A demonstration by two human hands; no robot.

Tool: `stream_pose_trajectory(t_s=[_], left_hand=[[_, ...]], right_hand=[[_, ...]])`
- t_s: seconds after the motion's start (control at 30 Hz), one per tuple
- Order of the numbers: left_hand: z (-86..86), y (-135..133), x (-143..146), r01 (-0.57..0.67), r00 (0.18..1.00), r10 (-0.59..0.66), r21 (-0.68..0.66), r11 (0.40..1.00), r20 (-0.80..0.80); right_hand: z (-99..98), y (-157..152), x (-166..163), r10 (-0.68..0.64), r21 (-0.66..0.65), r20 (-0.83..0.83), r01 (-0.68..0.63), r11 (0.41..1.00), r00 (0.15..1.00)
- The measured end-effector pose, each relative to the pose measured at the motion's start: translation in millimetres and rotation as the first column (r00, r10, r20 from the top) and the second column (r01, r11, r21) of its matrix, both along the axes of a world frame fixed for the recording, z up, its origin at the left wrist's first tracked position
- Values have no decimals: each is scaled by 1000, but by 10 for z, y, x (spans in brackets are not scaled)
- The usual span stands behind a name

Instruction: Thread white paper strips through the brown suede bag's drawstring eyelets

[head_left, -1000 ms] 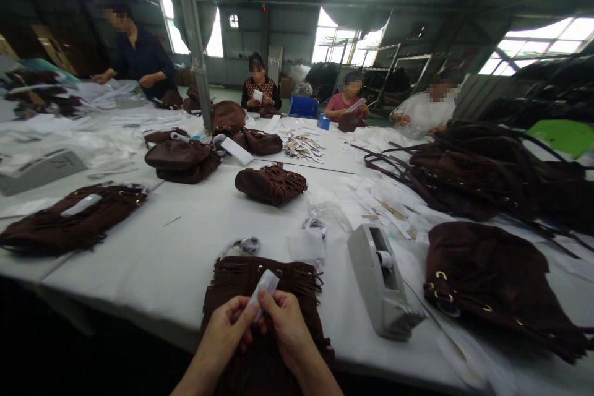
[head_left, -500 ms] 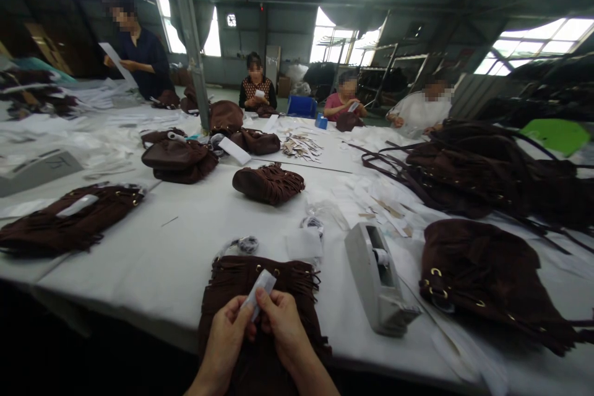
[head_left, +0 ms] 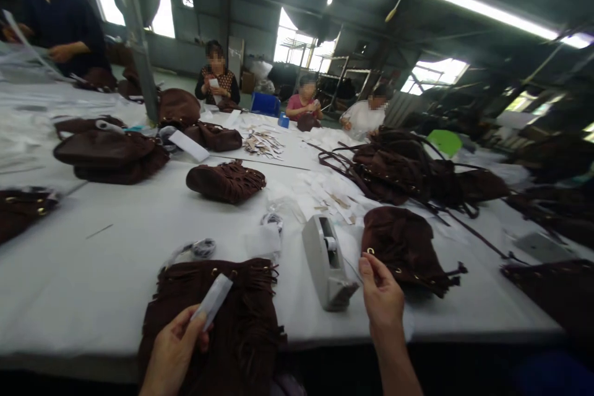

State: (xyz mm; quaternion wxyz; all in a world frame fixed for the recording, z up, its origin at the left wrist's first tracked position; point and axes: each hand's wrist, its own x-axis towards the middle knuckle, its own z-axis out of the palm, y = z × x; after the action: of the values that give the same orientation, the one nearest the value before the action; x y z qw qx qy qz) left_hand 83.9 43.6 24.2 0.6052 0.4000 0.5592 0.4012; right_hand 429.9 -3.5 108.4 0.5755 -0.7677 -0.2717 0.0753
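Observation:
My left hand is closed around one end of a small white wrapped strip, held slantwise above a dark brown fringed bag. That bag lies flat at the table's front, with brass eyelets along its top. Away to the right, my right hand has its thumb and fingertips together, between the grey tape dispenser and another brown bag. A thin pale line runs near those fingertips; whether they grip it is unclear. The dispenser carries a roll of tape and stands apart from the hand.
White sheeting covers the table. Beyond lie a brown bag, stacked bags, paper scraps and a heap of strapped bags. A metal post rises at the left. Several people are across the table.
My right hand has left the wrapped strip and moved right, past the tape dispenser. My left hand keeps the strip. The view has turned to the right and tilted.

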Motion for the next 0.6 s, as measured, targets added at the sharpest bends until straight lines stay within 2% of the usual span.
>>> stream_pose_trajectory(t_s=[0.07,0.13,0.27,0.37,0.47,0.6], left_hand=[[-80,13,-26,16,1000,-16,-2,1000,9],[-147,27,-46,31,999,-31,-18,999,11],[-214,46,-58,18,1000,-19,-34,999,-11],[-201,44,-44,4,999,-4,-14,1000,-32],[-158,26,-26,-15,998,14,-13,1000,-58],[-131,11,-25,-23,998,23,-5,1000,-62]], right_hand=[[-50,-69,272,8,-80,-43,-11,997,999],[-90,-87,357,69,-138,-95,-82,987,993],[-87,-41,234,199,-196,-162,-229,953,967],[-75,-7,173,248,-214,-195,-288,933,949],[-94,3,209,234,-189,-201,-272,944,951],[-49,-60,246,152,-137,-160,-175,975,975]])
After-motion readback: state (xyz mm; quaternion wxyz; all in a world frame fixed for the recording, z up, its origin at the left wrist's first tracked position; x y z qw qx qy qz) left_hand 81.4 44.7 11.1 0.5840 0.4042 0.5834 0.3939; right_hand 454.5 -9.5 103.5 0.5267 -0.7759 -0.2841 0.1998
